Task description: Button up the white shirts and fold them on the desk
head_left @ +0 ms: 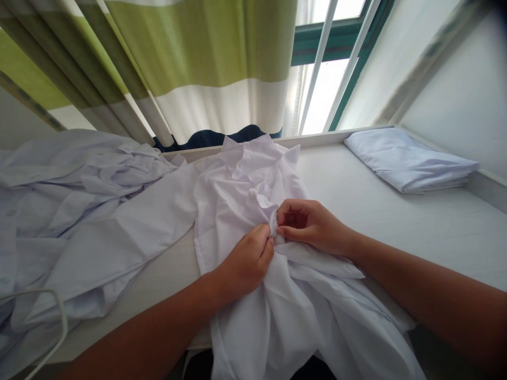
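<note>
A crumpled white shirt [253, 184] lies across the white ledge [415, 221] in front of me and hangs over its near edge. My left hand [245, 261] is closed, pinching a fold of the shirt's front. My right hand [307, 221] is closed on the same bunch of cloth from the other side. The two hands meet fingertip to fingertip at the middle of the shirt. What lies inside the pinch is hidden by the cloth.
A heap of rumpled white garments [79, 200] covers the left side. A folded white garment [407, 161] rests at the far right by the wall. Green and white striped curtains [190, 63] and a window [328, 79] stand behind. A white cable [55, 327] loops at lower left.
</note>
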The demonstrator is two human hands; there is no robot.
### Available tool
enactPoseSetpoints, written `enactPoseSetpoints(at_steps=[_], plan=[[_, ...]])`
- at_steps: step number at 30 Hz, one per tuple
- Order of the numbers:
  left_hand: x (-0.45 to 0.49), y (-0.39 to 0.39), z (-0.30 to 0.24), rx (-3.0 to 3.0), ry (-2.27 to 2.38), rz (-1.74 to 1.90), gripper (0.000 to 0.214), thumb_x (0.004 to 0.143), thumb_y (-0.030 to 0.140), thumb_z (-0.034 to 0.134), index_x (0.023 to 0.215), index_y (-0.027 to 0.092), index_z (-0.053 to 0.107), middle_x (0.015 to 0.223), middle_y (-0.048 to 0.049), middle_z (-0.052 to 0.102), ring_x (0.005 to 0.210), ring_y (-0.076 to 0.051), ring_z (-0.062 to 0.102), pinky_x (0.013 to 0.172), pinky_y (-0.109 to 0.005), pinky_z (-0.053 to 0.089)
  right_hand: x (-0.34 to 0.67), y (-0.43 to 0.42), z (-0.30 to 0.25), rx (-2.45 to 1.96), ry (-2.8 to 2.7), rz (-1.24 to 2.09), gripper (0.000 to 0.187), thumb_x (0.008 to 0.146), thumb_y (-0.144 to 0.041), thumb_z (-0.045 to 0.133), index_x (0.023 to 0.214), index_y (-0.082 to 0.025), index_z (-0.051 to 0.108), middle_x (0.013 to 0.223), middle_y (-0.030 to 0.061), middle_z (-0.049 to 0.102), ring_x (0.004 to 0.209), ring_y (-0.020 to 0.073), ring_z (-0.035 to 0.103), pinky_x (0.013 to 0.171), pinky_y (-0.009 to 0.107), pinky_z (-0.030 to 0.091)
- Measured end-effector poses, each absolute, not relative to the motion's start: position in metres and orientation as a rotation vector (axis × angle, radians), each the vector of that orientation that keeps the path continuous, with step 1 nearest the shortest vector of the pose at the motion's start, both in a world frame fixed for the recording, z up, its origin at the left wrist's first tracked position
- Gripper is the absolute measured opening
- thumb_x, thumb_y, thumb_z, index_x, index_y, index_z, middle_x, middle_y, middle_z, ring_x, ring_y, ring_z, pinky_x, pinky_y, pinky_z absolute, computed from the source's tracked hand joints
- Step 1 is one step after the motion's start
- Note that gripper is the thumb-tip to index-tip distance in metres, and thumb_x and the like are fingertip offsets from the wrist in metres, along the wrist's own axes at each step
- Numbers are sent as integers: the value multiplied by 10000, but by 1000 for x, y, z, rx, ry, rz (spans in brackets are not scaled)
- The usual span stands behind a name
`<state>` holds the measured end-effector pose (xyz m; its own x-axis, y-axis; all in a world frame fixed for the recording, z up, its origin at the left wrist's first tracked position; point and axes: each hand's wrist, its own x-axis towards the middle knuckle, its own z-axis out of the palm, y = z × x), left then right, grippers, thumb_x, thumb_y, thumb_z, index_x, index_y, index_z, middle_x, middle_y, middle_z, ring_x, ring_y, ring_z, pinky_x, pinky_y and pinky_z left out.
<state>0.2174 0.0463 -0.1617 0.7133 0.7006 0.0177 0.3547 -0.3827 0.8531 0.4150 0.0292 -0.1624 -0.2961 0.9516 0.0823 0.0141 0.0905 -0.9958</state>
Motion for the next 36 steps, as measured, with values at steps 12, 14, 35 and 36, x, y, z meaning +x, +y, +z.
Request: enactPoseSetpoints(at_steps=[12,14,35,36], plan=[[216,49,-161,2070,825,452,222,984,227,375,764,219,410,784,-11,519,749,-185,498,731,-340,396,417,29,-167,-1019,-1536,1289,223,785,-263,775,816,-193,565,778,-15,580,691,117,538,628,247,456],[216,50,-161,2057,823,460,242,984,238,388,743,217,402,753,-1,506,725,-175,485,708,-327,387,417,29,-167,-1044,-1564,1240,210,794,-263,762,812,-195,565,777,-13,571,693,120,526,628,251,452],[217,50,-160,1855,914,599,172,965,301,519,833,192,532,741,39,489,671,-123,445,654,-258,360,419,32,-167,-1010,-1515,1206,168,816,-211,746,866,-199,586,823,-12,594,748,130,563,689,263,470],[217,50,-160,1850,911,595,179,963,299,522,820,192,521,731,43,473,663,-120,431,646,-257,352,419,32,-167,-1007,-1529,1205,154,827,-210,734,876,-199,588,834,-8,600,760,132,570,700,266,474]])
